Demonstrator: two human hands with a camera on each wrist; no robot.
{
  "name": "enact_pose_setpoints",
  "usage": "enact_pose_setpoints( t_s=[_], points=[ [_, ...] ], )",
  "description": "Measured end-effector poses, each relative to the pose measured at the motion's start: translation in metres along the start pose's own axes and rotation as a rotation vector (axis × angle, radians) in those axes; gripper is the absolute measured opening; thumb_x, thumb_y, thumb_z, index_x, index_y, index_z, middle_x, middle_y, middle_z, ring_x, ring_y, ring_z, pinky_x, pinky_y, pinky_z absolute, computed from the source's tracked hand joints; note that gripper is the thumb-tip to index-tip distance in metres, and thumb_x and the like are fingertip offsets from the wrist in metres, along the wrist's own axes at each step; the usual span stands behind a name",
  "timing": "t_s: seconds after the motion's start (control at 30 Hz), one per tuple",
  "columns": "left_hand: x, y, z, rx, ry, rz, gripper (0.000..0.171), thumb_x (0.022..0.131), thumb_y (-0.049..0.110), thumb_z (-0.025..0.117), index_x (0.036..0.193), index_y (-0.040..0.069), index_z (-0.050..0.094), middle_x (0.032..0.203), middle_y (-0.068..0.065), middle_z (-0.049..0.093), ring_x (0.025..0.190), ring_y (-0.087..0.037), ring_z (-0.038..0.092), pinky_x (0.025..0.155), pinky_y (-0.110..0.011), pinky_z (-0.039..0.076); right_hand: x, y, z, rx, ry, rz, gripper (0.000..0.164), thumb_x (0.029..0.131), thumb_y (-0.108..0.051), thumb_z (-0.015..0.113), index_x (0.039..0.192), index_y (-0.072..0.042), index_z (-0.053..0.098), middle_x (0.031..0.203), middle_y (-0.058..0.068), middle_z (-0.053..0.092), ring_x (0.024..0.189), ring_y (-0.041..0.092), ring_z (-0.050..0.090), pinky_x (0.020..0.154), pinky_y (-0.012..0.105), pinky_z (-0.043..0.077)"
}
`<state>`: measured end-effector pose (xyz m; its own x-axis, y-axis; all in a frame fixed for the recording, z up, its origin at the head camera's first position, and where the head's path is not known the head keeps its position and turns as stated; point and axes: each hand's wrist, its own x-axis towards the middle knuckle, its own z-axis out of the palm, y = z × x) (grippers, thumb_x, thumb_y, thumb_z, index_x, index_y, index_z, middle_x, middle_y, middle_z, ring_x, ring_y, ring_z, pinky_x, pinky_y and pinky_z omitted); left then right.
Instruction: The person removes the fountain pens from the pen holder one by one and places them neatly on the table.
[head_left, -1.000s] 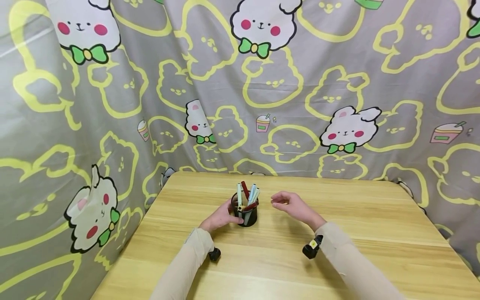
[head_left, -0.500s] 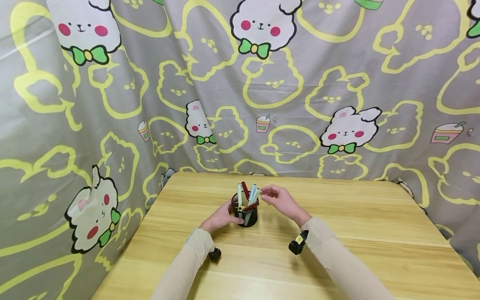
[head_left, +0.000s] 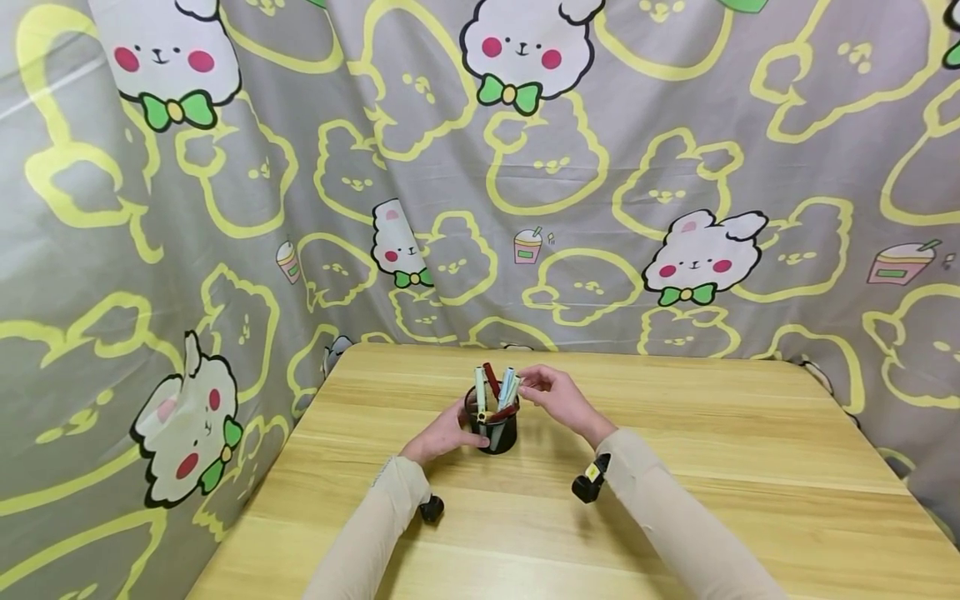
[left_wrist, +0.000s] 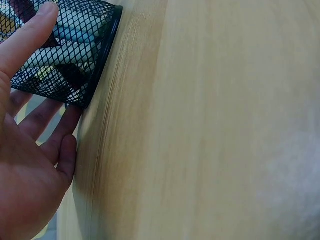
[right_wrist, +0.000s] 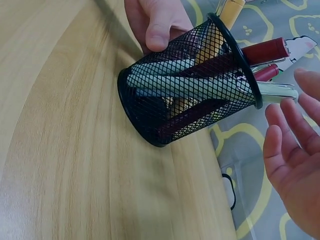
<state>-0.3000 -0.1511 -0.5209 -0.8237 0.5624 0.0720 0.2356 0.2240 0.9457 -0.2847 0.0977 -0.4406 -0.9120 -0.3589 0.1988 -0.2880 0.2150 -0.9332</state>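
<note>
A black mesh pen holder [head_left: 502, 437] stands upright on the table, with several pens in it. My left hand [head_left: 441, 435] grips its left side, the thumb in front and the other fingers behind, as the left wrist view of the pen holder [left_wrist: 80, 47] shows. At the holder's right rim is my right hand [head_left: 561, 397], its fingers loosely bent around the top of a pale green pen [right_wrist: 277, 92]. Thumb and fingertips are very close to that pen's end; contact cannot be made out. Dark red pens [right_wrist: 265, 51] and a yellow one [right_wrist: 231, 11] also stick out.
The light wooden table [head_left: 712, 467] runs under both arms. Patterned grey curtains [head_left: 570, 200] hang behind it and along its left side. A small black camera sits on each wrist, the right one [head_left: 590, 479] and the left one [head_left: 431, 508].
My right hand has moved left, from beside the pen holder to the pens at its right rim. The left hand and the holder have stayed in place.
</note>
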Motion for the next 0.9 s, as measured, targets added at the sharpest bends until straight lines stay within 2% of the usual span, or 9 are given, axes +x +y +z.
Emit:
enact_pose_setpoints(
  t_s=[0.13,0.23,0.37,0.43,0.53,0.73,0.9],
  points=[
    [-0.002,0.011,0.000,-0.047,-0.006,-0.011,0.082,0.075,-0.003,0.077,0.144,0.014,0.037,0.141,-0.003,0.045,0.124,-0.022,0.045,0.103,-0.042,0.032,-0.001,-0.009,0.001,-0.013,0.005,0.011,0.030,0.091,-0.003,0.061,0.118,0.009,0.057,0.095,0.018,0.061,0.086,0.033,0.059,0.074,0.046,0.050],
    [-0.002,0.011,0.000,-0.040,-0.001,-0.018,0.080,0.074,-0.002,0.077,0.142,0.016,0.039,0.138,-0.001,0.048,0.122,-0.020,0.046,0.102,-0.041,0.034,0.004,-0.001,0.001,0.006,0.003,0.025,0.031,0.091,-0.003,0.061,0.119,0.009,0.057,0.094,0.018,0.061,0.086,0.034,0.058,0.075,0.049,0.049],
    [0.002,-0.001,0.001,-0.007,0.008,-0.004,0.082,0.075,0.001,0.078,0.143,0.019,0.037,0.139,0.002,0.046,0.123,-0.018,0.045,0.103,-0.039,0.033,0.013,0.019,0.002,0.026,0.006,0.052,0.033,0.090,-0.008,0.064,0.120,0.005,0.058,0.100,0.016,0.062,0.087,0.024,0.059,0.077,0.050,0.049],
    [0.001,-0.001,0.001,0.000,0.006,0.007,0.083,0.076,0.002,0.078,0.145,0.018,0.035,0.141,0.001,0.044,0.125,-0.018,0.044,0.103,-0.040,0.032,0.015,0.025,0.003,0.031,0.011,0.054,0.033,0.089,-0.009,0.066,0.119,0.003,0.059,0.104,0.015,0.063,0.088,0.019,0.060,0.076,0.046,0.050],
    [0.001,-0.001,0.000,0.015,0.004,0.007,0.084,0.076,0.002,0.078,0.146,0.019,0.033,0.142,0.002,0.043,0.125,-0.017,0.044,0.103,-0.040,0.032,0.016,0.027,0.003,0.038,0.011,0.050,0.032,0.089,-0.009,0.066,0.117,0.004,0.059,0.107,0.016,0.063,0.091,0.019,0.061,0.076,0.043,0.051],
    [0.000,0.001,0.000,0.016,-0.011,0.007,0.082,0.077,0.002,0.077,0.146,0.019,0.033,0.143,0.002,0.042,0.125,-0.017,0.043,0.104,-0.040,0.032,0.017,0.029,0.004,0.047,0.011,0.066,0.029,0.088,-0.007,0.067,0.114,0.003,0.060,0.099,0.013,0.064,0.086,0.019,0.060,0.076,0.040,0.051],
    [0.000,0.000,-0.001,0.012,-0.011,0.015,0.082,0.077,0.002,0.077,0.145,0.018,0.034,0.142,0.001,0.043,0.125,-0.018,0.043,0.104,-0.040,0.032,0.015,0.023,0.003,0.065,-0.017,0.069,0.031,0.088,-0.004,0.066,0.116,0.007,0.059,0.099,0.020,0.063,0.086,0.024,0.060,0.076,0.039,0.051]
  ],
)
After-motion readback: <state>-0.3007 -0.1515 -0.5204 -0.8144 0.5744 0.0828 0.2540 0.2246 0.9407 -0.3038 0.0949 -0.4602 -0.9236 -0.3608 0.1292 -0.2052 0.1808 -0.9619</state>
